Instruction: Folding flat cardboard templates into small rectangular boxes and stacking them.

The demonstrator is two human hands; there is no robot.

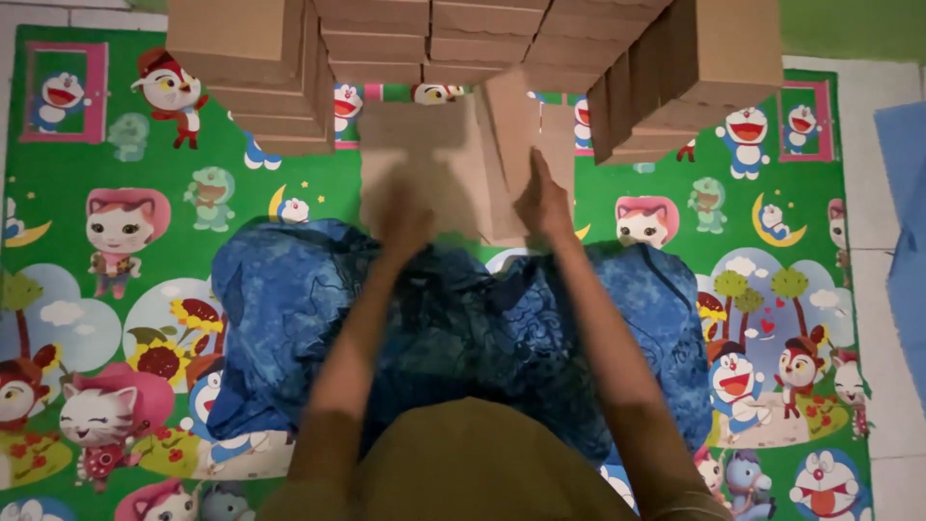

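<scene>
At the centre of the frame, just above the person's lap, a flat piece of brown cardboard [439, 159], partly folded into a box shape, lies on the green cartoon play mat [87, 193], and both bare hands are on it. The left hand [405, 220] is blurred; it rests over the lower left part of the cardboard, and how far its fingers are curled cannot be told. The right hand [545, 198] is laid fairly flat, fingers stretched together and pointing towards the top of the frame, pressing against an upright flap on the right side of the cardboard; it does not appear to be wrapped around anything. Both forearms run up from the bottom of the frame and narrow towards the cardboard. Beneath them, a blue patterned cloth [289, 309] covers the person's crossed legs and spreads across the middle of the frame, and an olive-brown shirt shows at the bottom centre. Along the top edge, finished cardboard boxes are piled up: one stack [251, 68] in the upper left, another stack [694, 68] in the upper right, and a lower row [434, 39] between them, right behind the cardboard being handled. At the right edge, pale floor tiles [883, 232] border the mat, and a blue mat [907, 222] lies on them.
</scene>
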